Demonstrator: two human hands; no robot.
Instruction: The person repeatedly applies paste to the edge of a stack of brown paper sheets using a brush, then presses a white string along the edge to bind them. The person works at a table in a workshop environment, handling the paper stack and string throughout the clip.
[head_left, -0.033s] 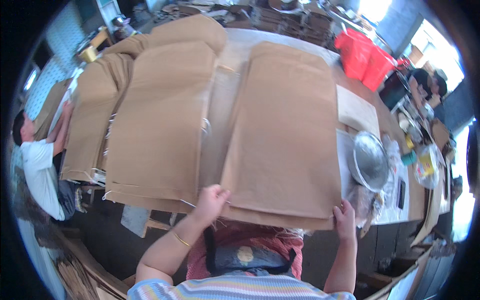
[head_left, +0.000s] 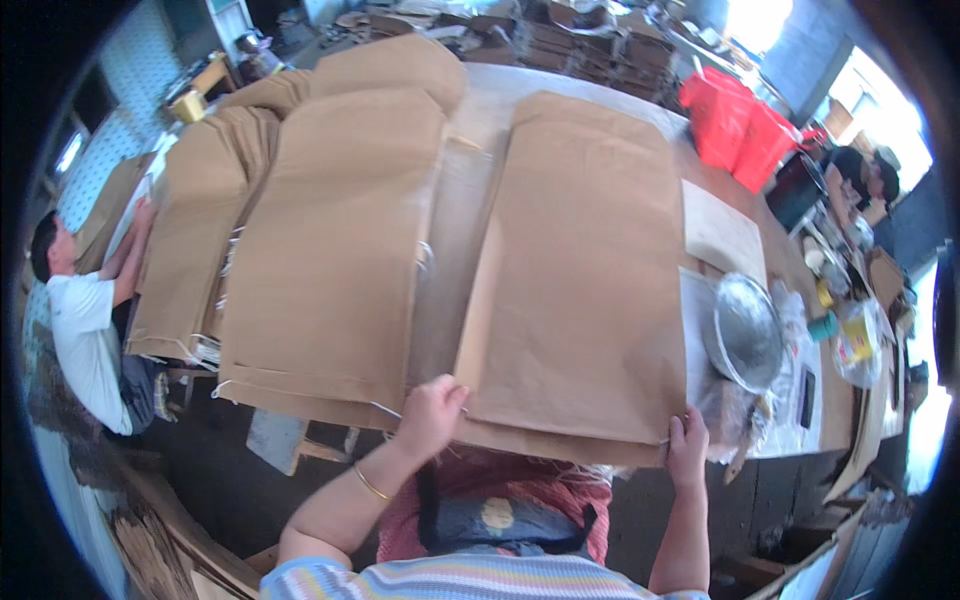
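A large brown paper sack (head_left: 590, 270) lies flat before me, its far corners cut at a slant. My left hand (head_left: 432, 415) is closed in a pinch at its near left corner. At the near right corner my right hand (head_left: 687, 447) pinches the edge between thumb and fingers. Another brown layer shows under the sack's near edge, and a side fold stands a little open along the left. Left of it lies a stack of similar sacks (head_left: 325, 240), with bits of white string at its edges.
More sacks (head_left: 190, 220) fan out at the far left, where a co-worker (head_left: 90, 320) handles one. A metal bowl (head_left: 745, 335), a dark phone-like slab (head_left: 806, 397) and a pale board (head_left: 720, 228) lie to the right. Red bags (head_left: 725, 120) stand at the back; another person (head_left: 860, 185) is beyond.
The whole view has shifted slightly. Along the sack's left side the fold looks a little wider open. Both hands keep their pinch at the near corners.
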